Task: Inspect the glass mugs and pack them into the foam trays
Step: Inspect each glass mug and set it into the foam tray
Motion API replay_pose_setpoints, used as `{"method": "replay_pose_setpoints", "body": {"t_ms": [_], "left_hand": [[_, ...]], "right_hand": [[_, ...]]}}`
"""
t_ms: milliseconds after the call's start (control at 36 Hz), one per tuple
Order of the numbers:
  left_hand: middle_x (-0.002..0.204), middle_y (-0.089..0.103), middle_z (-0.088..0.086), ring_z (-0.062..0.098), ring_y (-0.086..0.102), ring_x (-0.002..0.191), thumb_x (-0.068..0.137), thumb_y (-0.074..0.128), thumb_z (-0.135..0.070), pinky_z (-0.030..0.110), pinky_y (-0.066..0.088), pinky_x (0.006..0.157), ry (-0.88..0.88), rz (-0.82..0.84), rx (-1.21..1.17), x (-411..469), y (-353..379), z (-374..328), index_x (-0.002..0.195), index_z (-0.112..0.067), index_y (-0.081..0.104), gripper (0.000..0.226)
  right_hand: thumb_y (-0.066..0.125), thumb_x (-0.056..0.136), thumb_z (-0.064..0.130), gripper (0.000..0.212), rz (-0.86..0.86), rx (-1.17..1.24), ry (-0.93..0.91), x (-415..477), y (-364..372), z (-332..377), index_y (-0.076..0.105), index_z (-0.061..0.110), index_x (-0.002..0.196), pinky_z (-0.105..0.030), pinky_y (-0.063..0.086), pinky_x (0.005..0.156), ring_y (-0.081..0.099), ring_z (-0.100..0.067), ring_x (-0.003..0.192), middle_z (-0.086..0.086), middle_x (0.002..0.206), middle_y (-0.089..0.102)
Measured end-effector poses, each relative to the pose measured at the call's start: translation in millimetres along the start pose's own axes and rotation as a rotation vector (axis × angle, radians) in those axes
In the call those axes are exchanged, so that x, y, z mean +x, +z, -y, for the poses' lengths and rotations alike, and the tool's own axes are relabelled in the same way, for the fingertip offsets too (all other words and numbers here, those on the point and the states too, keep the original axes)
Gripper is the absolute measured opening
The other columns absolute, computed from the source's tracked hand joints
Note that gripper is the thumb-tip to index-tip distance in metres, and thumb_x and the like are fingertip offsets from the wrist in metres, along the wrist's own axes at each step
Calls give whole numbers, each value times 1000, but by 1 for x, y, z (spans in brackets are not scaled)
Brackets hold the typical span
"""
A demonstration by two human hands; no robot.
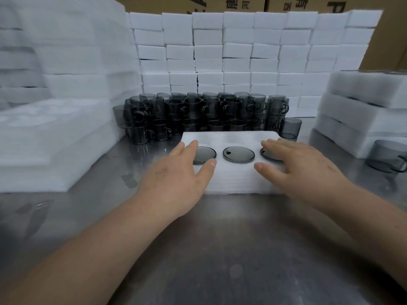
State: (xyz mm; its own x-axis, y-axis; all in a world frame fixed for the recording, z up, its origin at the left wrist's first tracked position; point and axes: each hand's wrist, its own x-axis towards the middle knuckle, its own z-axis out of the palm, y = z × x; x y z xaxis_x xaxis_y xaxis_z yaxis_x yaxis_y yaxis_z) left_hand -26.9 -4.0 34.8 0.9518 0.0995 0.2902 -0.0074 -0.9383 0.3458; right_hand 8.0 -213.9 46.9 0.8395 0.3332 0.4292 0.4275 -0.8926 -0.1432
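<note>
Both hands lie flat with fingers straight and spread, gripping nothing. The left hand [176,170] rests on the left part of the white rectangular foam tray [233,179], its fingers over the left disc. The right hand [301,164] rests on the tray's right part, covering much of the right disc.

Head view, directions taken from the tray:
- The tray is soft, finely layered foam and sits on the brushed steel table [220,238].
- Its top has three circular wells in a row, each filled by a round smoked-glass disc. The middle disc [238,154] is fully visible, smooth and glossy. Whether the discs are mug bases or lids cannot be told.
- At 12 o'clock, just behind the tray, stands a stacked cluster of grey translucent glass mugs [198,113], cylindrical with loop handles.
- At 1 o'clock one single grey mug [290,128] stands near the tray's far corner.
- At 3 o'clock, well apart, is another grey mug [387,156].
- Piled foam trays stand at 2 o'clock [363,106] and at 9 o'clock [55,139].
- A wall of white foam blocks [237,51] fills the background, with brown cardboard cartons [242,3] above.
</note>
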Motion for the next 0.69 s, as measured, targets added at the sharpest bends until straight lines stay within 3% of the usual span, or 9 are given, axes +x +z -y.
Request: {"method": "replay_pose_setpoints", "body": {"t_ms": [195,361,528,695], "left_hand": [[152,25,-10,15,26,137,93,21,-55,32,24,104,-37,-11,-148,9,-2,3,146,-31,24,58],[154,23,-5,19,21,141,96,27,-48,37,19,112,-98,-3,-249,45,-8,6,146,-26,26,55],[153,24,3,30,26,136,94,36,-29,46,27,109,-80,-16,64,112,-21,12,146,-23,24,54],[154,14,7,31,12,140,89,46,-24,54,12,113,24,-55,494,174,-22,34,146,-20,15,64]], "right_hand": [[35,79,59,67,2,16,8,-1,2,2,45,27,137,-27,24,104,38,-10,128,9,135,50],[33,76,62,68,-3,11,10,0,4,0,46,30,134,-24,28,93,42,-12,123,12,133,51],[29,74,64,70,-22,-3,-14,2,7,-3,48,31,132,-21,25,82,43,-9,120,15,131,51],[27,75,65,70,-8,-9,-40,1,6,-4,45,33,135,-21,22,97,35,-6,129,16,140,44]]}}
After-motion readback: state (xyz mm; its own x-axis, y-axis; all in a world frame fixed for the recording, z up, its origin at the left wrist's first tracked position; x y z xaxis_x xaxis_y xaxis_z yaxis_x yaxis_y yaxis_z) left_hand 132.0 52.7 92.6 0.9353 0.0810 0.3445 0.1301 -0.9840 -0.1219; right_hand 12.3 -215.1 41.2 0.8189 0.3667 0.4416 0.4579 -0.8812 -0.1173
